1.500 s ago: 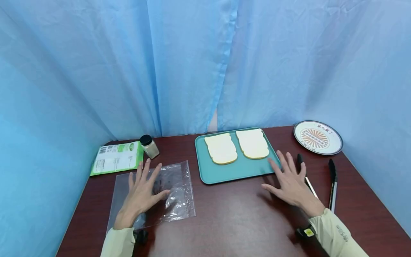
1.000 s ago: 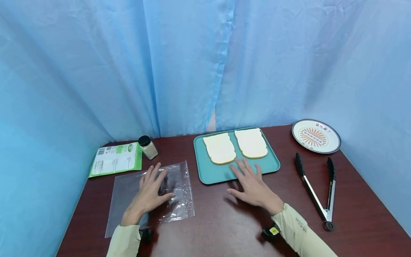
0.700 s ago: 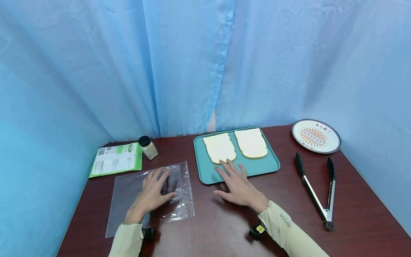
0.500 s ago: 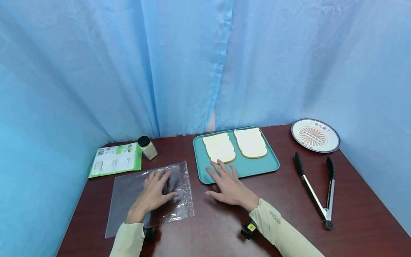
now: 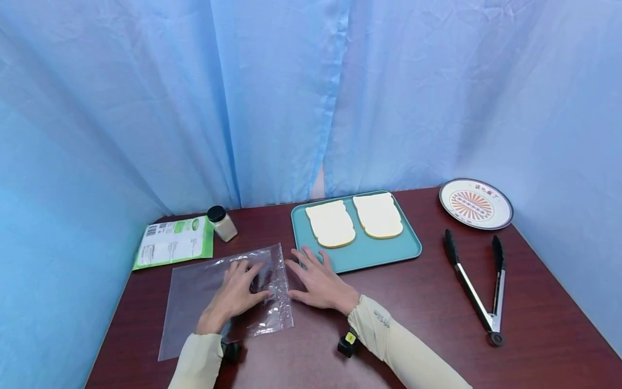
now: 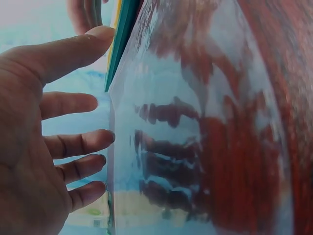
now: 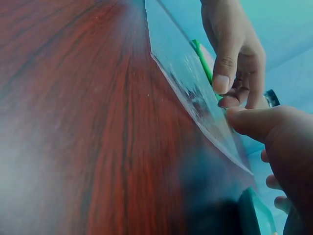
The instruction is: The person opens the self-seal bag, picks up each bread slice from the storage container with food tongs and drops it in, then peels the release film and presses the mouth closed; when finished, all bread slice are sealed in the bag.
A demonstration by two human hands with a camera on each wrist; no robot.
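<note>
Clear plastic bag (image 5: pixel 189 302) lies flat, left and front of teal tray (image 5: pixel 379 256) — left hand (image 5: pixel 234 293) over it, fingers spread; right hand (image 5: pixel 319 282) by the tray's near left corner — fingers also spread.

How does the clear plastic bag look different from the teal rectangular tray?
The clear plastic bag is see-through, showing the dark red-brown table beneath; the teal rectangular tray is opaque. The bag looks creased and glossy; the tray looks smooth and rimmed. Both lie flat on the table.
</note>
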